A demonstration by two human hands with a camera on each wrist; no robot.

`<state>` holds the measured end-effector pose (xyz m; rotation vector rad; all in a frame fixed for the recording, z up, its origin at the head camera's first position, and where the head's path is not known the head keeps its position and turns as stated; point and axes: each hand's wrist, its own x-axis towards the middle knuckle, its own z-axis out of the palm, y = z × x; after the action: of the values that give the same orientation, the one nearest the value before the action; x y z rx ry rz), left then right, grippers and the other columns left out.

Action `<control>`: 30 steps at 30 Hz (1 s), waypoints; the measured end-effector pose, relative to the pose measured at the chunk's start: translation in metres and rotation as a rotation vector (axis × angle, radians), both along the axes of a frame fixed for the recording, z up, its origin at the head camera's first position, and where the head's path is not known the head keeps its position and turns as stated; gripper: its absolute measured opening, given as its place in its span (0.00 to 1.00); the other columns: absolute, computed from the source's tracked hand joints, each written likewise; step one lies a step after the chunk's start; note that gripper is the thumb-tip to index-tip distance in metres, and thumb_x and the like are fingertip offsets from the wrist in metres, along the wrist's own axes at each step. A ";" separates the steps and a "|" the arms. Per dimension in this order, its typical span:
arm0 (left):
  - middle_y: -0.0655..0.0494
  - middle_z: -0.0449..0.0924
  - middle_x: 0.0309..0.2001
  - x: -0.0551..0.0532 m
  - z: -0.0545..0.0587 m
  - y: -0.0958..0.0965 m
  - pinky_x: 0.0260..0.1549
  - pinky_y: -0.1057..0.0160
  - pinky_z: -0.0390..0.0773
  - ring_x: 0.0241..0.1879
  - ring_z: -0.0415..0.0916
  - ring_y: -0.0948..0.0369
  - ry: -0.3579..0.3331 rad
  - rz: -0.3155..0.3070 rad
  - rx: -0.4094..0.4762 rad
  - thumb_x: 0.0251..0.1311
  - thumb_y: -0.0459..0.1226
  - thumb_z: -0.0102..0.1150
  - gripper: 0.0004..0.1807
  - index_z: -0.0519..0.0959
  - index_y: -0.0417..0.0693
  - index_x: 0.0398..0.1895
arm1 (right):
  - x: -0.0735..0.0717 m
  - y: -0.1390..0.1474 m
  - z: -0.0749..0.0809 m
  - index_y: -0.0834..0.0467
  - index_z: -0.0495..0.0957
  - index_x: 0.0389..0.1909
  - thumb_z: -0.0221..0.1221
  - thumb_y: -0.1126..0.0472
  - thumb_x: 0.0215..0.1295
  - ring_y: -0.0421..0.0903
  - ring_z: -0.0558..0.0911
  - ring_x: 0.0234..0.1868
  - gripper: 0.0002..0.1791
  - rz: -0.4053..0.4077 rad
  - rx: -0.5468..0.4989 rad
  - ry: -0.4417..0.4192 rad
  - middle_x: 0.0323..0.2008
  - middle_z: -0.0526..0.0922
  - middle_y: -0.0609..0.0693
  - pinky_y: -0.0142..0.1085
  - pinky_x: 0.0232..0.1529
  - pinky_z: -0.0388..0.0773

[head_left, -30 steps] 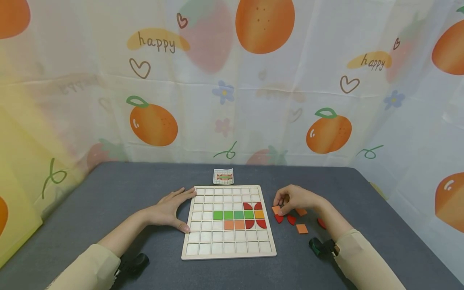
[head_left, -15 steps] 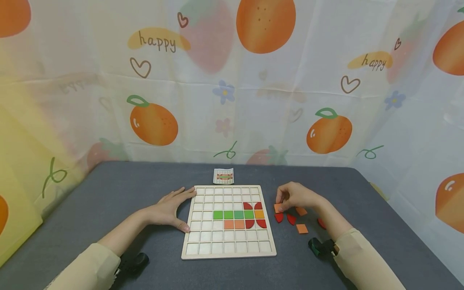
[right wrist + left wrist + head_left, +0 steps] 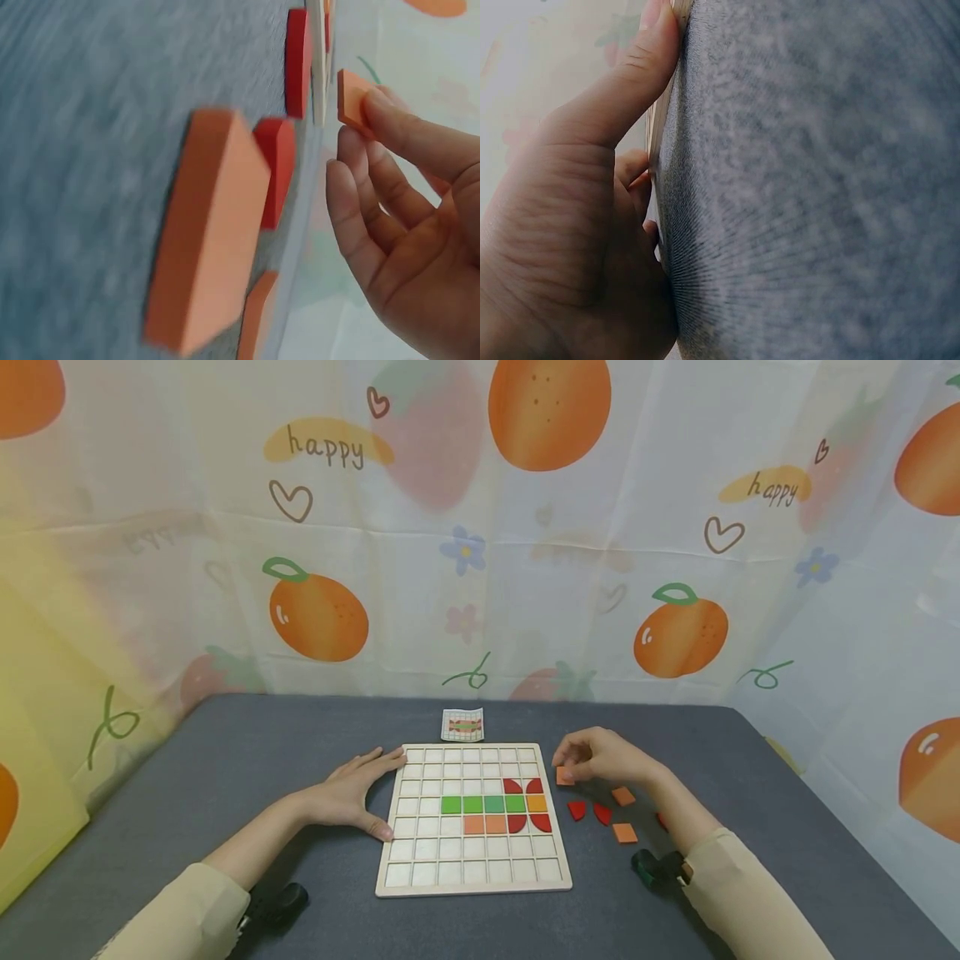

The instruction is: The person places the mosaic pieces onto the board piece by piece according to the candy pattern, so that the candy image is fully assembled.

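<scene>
My right hand (image 3: 606, 757) pinches an orange square tile (image 3: 565, 776) just off the right edge of the pale wooden grid board (image 3: 474, 889). In the right wrist view the thumb and fingertips hold that tile (image 3: 350, 99) raised above the table. On the board's left edge rests my left hand (image 3: 347, 797), thumb and fingers spread apart. The left wrist view shows its thumb (image 3: 641, 67) against the board's side. Within the grid lie a row of green squares (image 3: 472, 805), a yellow-orange square (image 3: 536, 804), two salmon squares (image 3: 484, 825) and red quarter-round tiles (image 3: 540, 823).
Loose red tiles (image 3: 602, 813) and orange squares (image 3: 625, 833) lie right of the board, under and beside the right forearm. A small printed pattern card (image 3: 462, 725) stands behind the board. A patterned curtain (image 3: 405, 610) hangs past the dark table's (image 3: 315, 918) far edge.
My right hand has lifted the orange tile from beside the red ones and moved it up and left toward the board. The left hand has stayed still.
</scene>
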<state>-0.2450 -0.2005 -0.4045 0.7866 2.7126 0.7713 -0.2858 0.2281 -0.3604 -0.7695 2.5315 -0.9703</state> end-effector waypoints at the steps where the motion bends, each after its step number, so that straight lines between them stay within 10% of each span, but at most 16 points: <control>1: 0.46 0.46 0.81 0.000 0.000 0.000 0.68 0.25 0.42 0.78 0.38 0.35 -0.001 0.000 0.001 0.40 0.58 0.76 0.63 0.54 0.47 0.78 | 0.000 -0.002 0.000 0.59 0.83 0.45 0.63 0.61 0.65 0.47 0.81 0.34 0.10 -0.003 -0.003 0.000 0.32 0.85 0.53 0.39 0.40 0.80; 30: 0.46 0.46 0.81 0.000 -0.002 0.000 0.68 0.25 0.41 0.78 0.37 0.34 0.002 -0.001 0.006 0.40 0.59 0.76 0.63 0.54 0.47 0.78 | -0.009 -0.092 0.014 0.60 0.84 0.47 0.65 0.62 0.63 0.43 0.81 0.33 0.13 0.064 -0.120 0.007 0.36 0.84 0.51 0.47 0.39 0.81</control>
<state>-0.2450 -0.2004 -0.4061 0.7900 2.7129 0.7796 -0.2946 0.1366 -0.3465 -0.8841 2.4568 -1.1074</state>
